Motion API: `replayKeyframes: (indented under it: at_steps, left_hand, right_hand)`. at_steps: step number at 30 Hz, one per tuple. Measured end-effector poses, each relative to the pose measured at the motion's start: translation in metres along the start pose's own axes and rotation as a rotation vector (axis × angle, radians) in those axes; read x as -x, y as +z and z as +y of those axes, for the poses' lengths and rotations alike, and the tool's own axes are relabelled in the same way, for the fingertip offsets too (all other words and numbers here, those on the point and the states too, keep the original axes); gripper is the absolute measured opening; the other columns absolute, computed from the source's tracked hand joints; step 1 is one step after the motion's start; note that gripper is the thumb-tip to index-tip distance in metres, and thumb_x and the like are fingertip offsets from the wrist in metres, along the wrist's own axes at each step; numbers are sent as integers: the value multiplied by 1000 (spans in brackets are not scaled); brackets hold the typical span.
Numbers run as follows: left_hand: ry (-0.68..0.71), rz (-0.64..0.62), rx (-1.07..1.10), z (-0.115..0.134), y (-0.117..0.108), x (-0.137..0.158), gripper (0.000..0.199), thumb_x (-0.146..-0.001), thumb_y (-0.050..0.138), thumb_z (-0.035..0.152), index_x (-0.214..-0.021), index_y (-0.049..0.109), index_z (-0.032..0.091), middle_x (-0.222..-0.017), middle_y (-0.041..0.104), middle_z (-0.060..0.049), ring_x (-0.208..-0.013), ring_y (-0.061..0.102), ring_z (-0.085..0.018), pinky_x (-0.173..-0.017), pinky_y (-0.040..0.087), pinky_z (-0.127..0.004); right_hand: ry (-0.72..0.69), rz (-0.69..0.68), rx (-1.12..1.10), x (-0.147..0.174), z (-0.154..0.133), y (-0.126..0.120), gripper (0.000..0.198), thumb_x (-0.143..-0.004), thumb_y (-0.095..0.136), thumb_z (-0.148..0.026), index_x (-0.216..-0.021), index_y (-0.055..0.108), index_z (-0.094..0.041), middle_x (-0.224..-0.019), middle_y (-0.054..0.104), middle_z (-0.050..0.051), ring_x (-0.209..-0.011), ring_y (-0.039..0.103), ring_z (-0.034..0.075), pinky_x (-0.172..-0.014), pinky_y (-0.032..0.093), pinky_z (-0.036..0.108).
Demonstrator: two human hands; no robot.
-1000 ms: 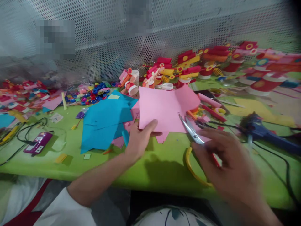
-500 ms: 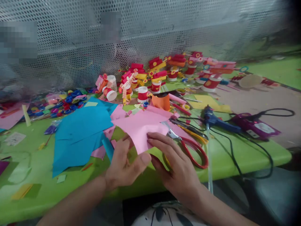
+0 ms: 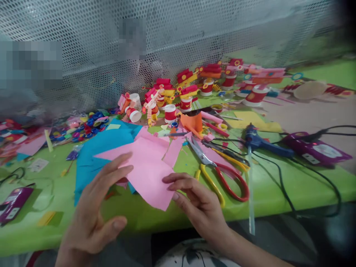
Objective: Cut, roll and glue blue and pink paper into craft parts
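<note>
An irregular sheet of pink paper [image 3: 151, 170] is raised at the table's near side, its lower right edge pinched between the thumb and fingers of my right hand [image 3: 198, 204]. My left hand [image 3: 96, 207] is beside the sheet, fingers spread and thumb apart; its fingertips overlap the paper's left part, and whether they touch it I cannot tell. Scissors [image 3: 205, 159] with one red and one yellow handle lie just right of the pink paper, blades pointing away. Blue paper [image 3: 102, 148] lies behind and left of it, partly covered.
A blue glue gun [image 3: 261, 142] with a long glue stick rests at the right, near a purple power strip [image 3: 314, 148] and cords. Paper-cup models [image 3: 186, 102] stand along the mesh partition [image 3: 178, 33]. Bottle caps [image 3: 93, 120] are heaped at back left.
My left hand has moved left and opened away from my right hand. The pink paper has turned and spread toward the left, held by my right hand. The view has shifted slightly left.
</note>
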State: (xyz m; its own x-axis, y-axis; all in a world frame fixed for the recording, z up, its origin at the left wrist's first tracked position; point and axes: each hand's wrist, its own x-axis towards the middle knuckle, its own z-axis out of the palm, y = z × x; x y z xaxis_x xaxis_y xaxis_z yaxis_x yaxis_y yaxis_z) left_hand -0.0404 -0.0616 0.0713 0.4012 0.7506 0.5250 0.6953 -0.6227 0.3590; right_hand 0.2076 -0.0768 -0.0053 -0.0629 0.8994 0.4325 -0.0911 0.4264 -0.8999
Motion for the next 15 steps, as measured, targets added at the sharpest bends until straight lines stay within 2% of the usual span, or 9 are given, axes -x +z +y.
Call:
replayKeyframes:
  at_steps: [1,3,5,7,10,13,15]
  left_hand:
    - [-23,-40,60,-4,1,9,71,-81,62,29,-151,51,40,-155,60,-8,-139,60,-40,-99,61,-58]
    - [-67,-10,-28,-16,7,26,79,-78,69,16,-150,51,43,-155,60,-6,-139,60,-36,-102,61,-53]
    - [-71,-46,-84,-25,16,38,65,-83,62,7,-138,60,41,-146,67,-5,-130,68,-30,-96,64,-44]
    - [-62,-39,-81,-28,24,44,49,-85,59,4,-123,67,35,-144,69,-6,-127,70,-28,-95,64,-40]
    - [-74,-47,-39,-20,34,45,36,-85,62,7,-113,67,30,-145,68,-10,-125,71,-28,-94,64,-40]
    - [-36,-90,6,-6,46,41,35,-86,62,8,-114,64,28,-122,79,-8,-109,78,-24,-84,66,-33]
    - [27,-74,-41,1,55,38,33,-88,59,8,-115,65,25,-112,81,-6,-99,80,-20,-77,65,-29]
  right_hand:
    - [15,-16,-22,1,2,0,12,-97,67,-21,-105,73,-30,-113,79,5,-110,74,21,-93,64,39]
    - [12,-56,-17,2,6,0,13,-98,66,-21,-105,73,-29,-112,80,6,-108,76,21,-90,65,38]
    - [-35,-91,67,4,8,-3,15,-98,64,-17,-106,72,-28,-111,80,6,-107,76,20,-90,65,37]
    - [-83,-97,194,6,10,-8,20,-98,61,-13,-107,70,-27,-112,80,7,-108,76,20,-89,65,34]
    - [-124,-101,349,10,12,-17,31,-96,55,-6,-116,66,-27,-117,79,8,-111,76,19,-88,65,30]
    - [-161,-153,460,15,14,-25,49,-90,52,-3,-131,61,-26,-127,76,10,-122,72,20,-100,62,33]
    - [-194,-184,538,18,17,-29,55,-87,50,-2,-135,61,-25,-135,72,11,-128,68,20,-104,59,33]
